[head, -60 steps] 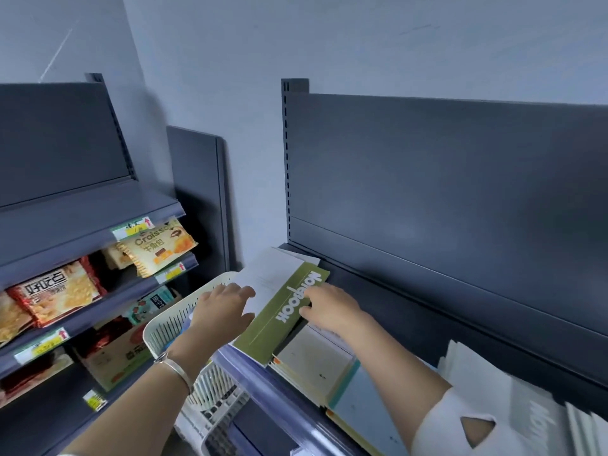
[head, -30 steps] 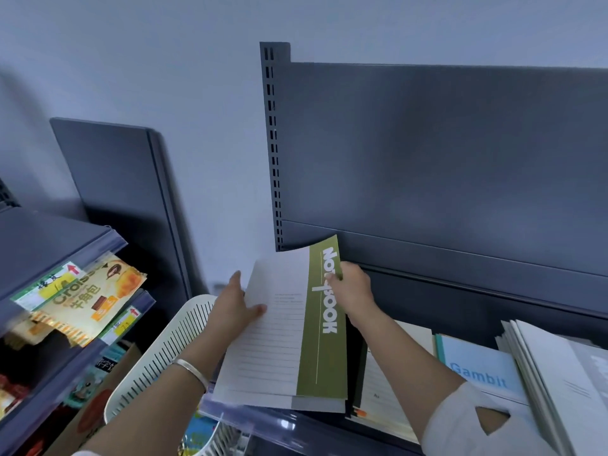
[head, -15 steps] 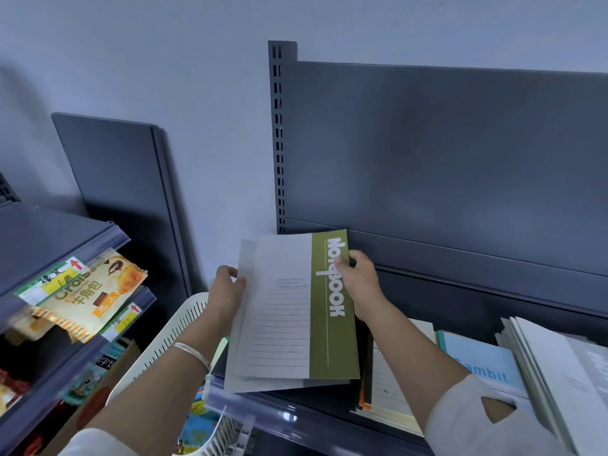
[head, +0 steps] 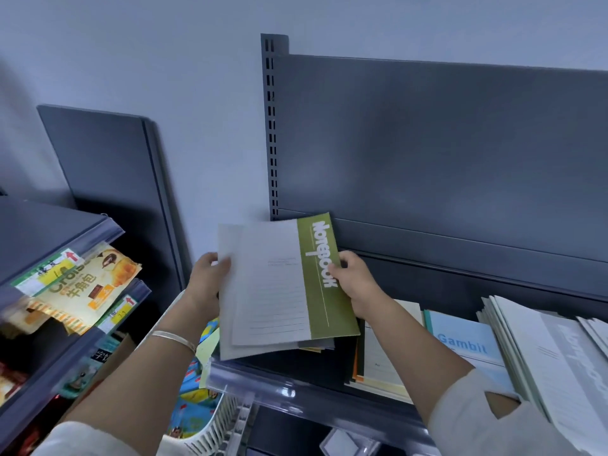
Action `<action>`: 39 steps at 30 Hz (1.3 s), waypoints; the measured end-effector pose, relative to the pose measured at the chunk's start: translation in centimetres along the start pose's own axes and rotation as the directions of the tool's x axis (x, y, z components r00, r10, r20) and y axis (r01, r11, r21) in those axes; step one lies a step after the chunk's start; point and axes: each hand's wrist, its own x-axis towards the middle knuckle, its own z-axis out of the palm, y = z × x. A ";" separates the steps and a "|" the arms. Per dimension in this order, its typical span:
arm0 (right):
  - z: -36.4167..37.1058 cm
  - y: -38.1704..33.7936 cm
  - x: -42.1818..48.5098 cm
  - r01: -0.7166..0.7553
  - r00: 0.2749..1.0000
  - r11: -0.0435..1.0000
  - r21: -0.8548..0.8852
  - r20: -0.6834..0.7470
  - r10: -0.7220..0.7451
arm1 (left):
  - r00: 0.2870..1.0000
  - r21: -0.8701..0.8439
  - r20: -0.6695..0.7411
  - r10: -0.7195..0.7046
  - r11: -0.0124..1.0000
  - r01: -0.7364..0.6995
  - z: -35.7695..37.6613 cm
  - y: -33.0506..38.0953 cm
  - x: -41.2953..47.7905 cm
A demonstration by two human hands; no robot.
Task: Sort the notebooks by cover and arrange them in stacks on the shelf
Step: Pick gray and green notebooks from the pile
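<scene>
Up and loosening! Half a second back the bundle sat squarer, but now the green-banded notebooks (head: 286,291) have fanned, a second pale cover sliding out on the left side, and the left thumb has swung round onto the front. The left hand (head: 205,284) grips that left edge, thumb on top, fingers tucked behind. The right hand (head: 357,287) pinches the green strip at the right edge, thumb across the lettering. The bundle is held tilted up over the left end of the shelf (head: 296,366), its lower edge down near the board. Whether it's touching, I can't tell from here.

So where are we? To my eye, somewhere in the middle. Just right of the bundle a cream-covered stack (head: 381,353) lies flat. Next along, the blue Gambit notebook (head: 464,343) tops its own stack. At the far right a grey-white pile (head: 543,357) is slumped and fanned, and looks like it wants squaring up.

The green lot has no settled place yet, though the gap at the left end looks made for it. Down below, the white basket (head: 210,436) shows colourful covers inside. Whether those are more notebooks waiting, I can't say.
</scene>
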 end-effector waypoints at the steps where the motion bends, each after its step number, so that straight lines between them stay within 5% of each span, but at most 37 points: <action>1: -0.1 -0.3 -0.3 0.033 0.999 0.999 -0.019 -0.020 -0.033 | 0.999 -0.019 0.012 0.043 0.999 -0.043 0.1 0.6 -0.7; 8: -4.8 -2.0 -4.0 0.164 0.980 0.977 0.133 -0.131 -0.147 | 0.989 -0.124 0.049 0.140 0.983 -0.133 4.1 4.4 -5.6; 11: -10.0 -1.7 -6.5 0.190 0.966 0.969 0.157 -0.205 -0.156 | 0.968 -0.153 0.181 0.173 0.977 -0.146 8.8 3.9 -8.8; 23: -34.8 7.6 -19.3 0.032 0.889 0.987 0.160 -0.455 0.045 | 0.883 -0.134 0.468 0.032 0.990 0.035 32.2 -6.2 -22.7; 39: -56.8 11.7 -22.2 -0.085 0.608 0.993 0.083 -0.785 0.118 | 0.731 0.003 0.680 -0.059 0.997 0.079 57.9 -13.3 -26.4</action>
